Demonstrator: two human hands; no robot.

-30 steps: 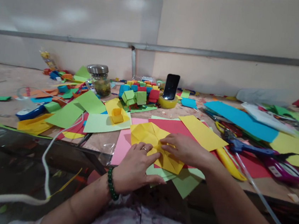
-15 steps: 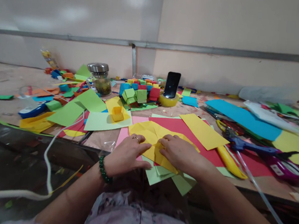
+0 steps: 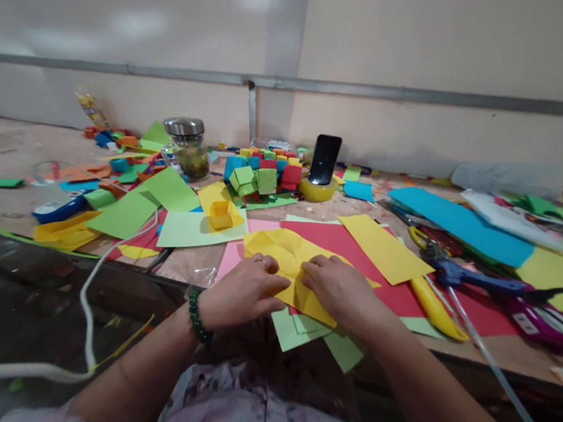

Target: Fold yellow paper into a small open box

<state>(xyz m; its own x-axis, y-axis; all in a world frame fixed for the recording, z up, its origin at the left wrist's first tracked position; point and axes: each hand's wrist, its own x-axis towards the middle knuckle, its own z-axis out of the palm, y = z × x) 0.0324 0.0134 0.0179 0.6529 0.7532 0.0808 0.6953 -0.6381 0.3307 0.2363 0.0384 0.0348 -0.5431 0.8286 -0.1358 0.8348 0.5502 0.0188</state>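
A creased yellow paper (image 3: pixel 283 243) lies over red, pink and pale green sheets at the table's front edge. My left hand (image 3: pixel 248 288), with a ring and a green bead bracelet, has its fingers curled on the paper's left part. My right hand (image 3: pixel 336 287) bends its fingers down onto the same paper, just right of the left hand. Both hands are closed on it. Beyond them, a small yellow folded paper box (image 3: pixel 221 215) rests on a pale green sheet (image 3: pixel 183 229). A flat yellow sheet (image 3: pixel 385 249) lies on the red sheet (image 3: pixel 406 299).
Behind the papers stand a glass jar (image 3: pixel 191 154), a cluster of coloured paper cubes (image 3: pixel 265 176) and a phone (image 3: pixel 324 160) on a yellow tape roll (image 3: pixel 316 189). Blue-handled pliers (image 3: pixel 476 277) and a yellow cutter (image 3: pixel 437 308) lie at the right. A white cable (image 3: pixel 90 312) hangs at left.
The left fingers have curled in a little more on the yellow paper, and the thumb has drawn closer to them. The right hand has hardly moved.
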